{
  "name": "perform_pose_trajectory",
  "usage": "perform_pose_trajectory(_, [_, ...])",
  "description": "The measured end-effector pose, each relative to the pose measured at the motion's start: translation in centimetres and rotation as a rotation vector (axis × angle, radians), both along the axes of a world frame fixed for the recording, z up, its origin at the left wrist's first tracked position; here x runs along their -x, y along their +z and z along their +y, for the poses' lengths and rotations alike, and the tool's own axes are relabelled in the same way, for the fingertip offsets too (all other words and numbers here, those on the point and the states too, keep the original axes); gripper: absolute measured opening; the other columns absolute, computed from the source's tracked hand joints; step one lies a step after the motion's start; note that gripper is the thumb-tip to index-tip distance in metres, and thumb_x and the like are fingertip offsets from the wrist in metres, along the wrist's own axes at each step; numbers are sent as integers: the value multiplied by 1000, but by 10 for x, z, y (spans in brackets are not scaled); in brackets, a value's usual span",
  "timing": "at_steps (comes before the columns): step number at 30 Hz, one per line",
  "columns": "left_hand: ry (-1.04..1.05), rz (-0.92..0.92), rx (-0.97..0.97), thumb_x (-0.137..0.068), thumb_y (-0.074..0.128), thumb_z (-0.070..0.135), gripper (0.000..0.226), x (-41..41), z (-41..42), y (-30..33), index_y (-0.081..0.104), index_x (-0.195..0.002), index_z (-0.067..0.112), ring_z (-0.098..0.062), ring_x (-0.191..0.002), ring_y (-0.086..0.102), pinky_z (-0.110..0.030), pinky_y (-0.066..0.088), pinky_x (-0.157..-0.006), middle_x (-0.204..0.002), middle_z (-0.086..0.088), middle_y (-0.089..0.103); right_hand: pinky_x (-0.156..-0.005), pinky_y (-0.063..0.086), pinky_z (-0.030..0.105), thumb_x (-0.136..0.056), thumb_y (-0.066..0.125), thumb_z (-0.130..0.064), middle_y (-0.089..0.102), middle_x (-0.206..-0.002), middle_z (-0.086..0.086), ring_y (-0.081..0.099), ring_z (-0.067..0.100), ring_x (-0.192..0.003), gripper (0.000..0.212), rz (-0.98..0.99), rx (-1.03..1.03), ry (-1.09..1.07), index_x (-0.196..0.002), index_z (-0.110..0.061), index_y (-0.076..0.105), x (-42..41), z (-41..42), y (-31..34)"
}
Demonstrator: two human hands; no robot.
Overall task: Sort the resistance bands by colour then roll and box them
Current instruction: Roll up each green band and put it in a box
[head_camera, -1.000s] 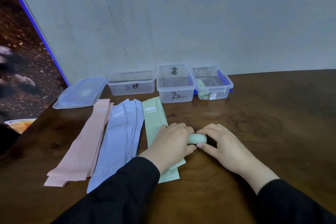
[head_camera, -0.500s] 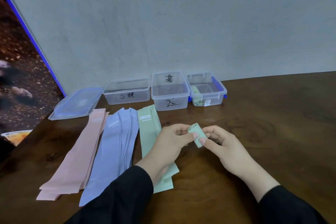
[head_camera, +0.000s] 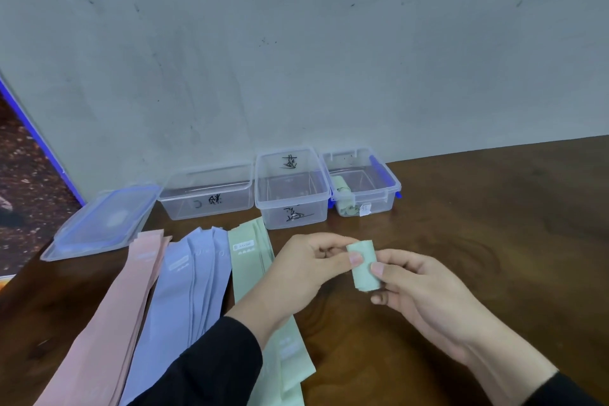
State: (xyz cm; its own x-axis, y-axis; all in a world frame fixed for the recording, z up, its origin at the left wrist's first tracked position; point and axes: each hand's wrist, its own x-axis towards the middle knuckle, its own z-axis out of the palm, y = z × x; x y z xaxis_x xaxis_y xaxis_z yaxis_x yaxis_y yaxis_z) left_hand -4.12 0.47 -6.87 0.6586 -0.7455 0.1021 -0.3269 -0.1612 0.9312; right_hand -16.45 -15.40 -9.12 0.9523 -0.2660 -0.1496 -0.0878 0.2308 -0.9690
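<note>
A rolled green band (head_camera: 364, 269) is held above the table between both hands. My left hand (head_camera: 300, 273) pinches its upper end with thumb and fingers. My right hand (head_camera: 425, 293) pinches its lower right side. Flat bands lie in three piles on the left: pink bands (head_camera: 108, 316), blue bands (head_camera: 184, 293) and green bands (head_camera: 247, 270), the green pile partly under my left arm. Three clear boxes stand at the wall: a left box (head_camera: 184, 204), a middle box (head_camera: 324, 198), and a right box (head_camera: 390, 188) holding rolled green bands (head_camera: 342, 188).
A clear lid (head_camera: 102, 224) with a blue rim lies at the table's left edge. The brown wooden table (head_camera: 494, 241) runs to a grey wall behind the boxes. A patterned panel stands at the far left.
The rolled green band was on the table under both hands; it has been lifted and is now held upright between the fingertips. The view has tilted upward.
</note>
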Motion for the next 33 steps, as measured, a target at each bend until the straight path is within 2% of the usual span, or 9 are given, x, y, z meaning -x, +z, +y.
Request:
perform_pose_trajectory(3, [-10, 57, 107, -89, 72, 25, 36, -14, -15, 7, 66, -124, 31, -4, -89, 67, -20, 52, -89, -83, 12, 70, -78, 49, 35, -86, 72, -22, 69, -97, 21, 61, 22, -86, 28, -22, 95, 13, -99, 2, 75, -15, -16, 17])
perform_pose_trajectory(6, [36, -34, 137, -95, 64, 33, 27, -34, -34, 15, 66, -122, 37, 2, -98, 66, -16, 51, -88, -94, 18, 72, -73, 48, 34, -94, 66, -15, 68, -90, 18, 61, 19, -81, 23, -17, 210, -59, -98, 7, 73, -38, -38, 40])
perform_pose_trajectory(9, [218, -287, 80, -99, 56, 38, 21, -71, -54, 9, 71, -114, 33, 1, -101, 61, -21, 49, -90, -103, 19, 70, -66, 45, 28, -93, 67, -26, 68, -75, 11, 58, 20, -69, 24, 25, 460, -97, -84, -6, 76, -65, -62, 68])
perform_pose_trajectory(13, [419, -771, -112, -99, 57, 32, 23, -118, -76, -17, 73, -110, 20, -18, -100, 60, -36, 45, -89, -103, 5, 67, -54, 38, 26, -90, 71, -37, 61, -64, 4, 46, 13, -50, 33, 104, 724, -177, -61, -22, 69, -114, -96, 87])
perform_pose_trajectory(18, [412, -1009, -218, -99, 46, 40, 33, -123, -83, -35, 73, -106, 24, -20, -95, 59, -37, 41, -82, -99, 7, 66, -49, 39, 23, -85, 77, -37, 59, -61, 2, 46, 13, -47, 30, 234, 823, -187, -84, -7, 75, -178, -123, 80])
perform_pose_trajectory(22, [404, -1080, -207, -98, 51, 38, 25, -126, -86, -42, 75, -101, 30, -18, -97, 59, -36, 37, -81, -106, 7, 67, -53, 39, 26, -87, 73, -32, 57, -62, 9, 46, 23, -55, 34, 329, 958, -170, -86, 2, 70, -225, -129, 71])
perform_pose_trajectory(26, [387, -1079, -215, -95, 60, 35, 18, -125, -86, -44, 77, -95, 31, -18, -98, 60, -35, 32, -80, -110, 6, 67, -52, 40, 25, -84, 70, -29, 58, -58, 12, 47, 24, -47, 27, 431, 1119, -160, -74, -5, 65, -262, -128, 60])
perform_pose_trajectory(29, [398, -1066, -239, -88, 70, 29, 6, -125, -88, -43, 77, -88, 30, -19, -93, 60, -35, 35, -77, -104, 6, 66, -44, 36, 19, -79, 67, -24, 54, -47, 10, 42, 21, -35, 27, 494, 1202, -176, -63, -4, 58, -281, -130, 51])
perform_pose_trajectory(33, [397, -1057, -277, -82, 78, 26, 6, -125, -90, -44, 75, -85, 30, -19, -91, 59, -35, 37, -75, -101, 7, 65, -47, 37, 22, -76, 64, -19, 46, -32, 5, 41, 22, -35, 28, 578, 1241, -177, -54, -5, 52, -294, -129, 44])
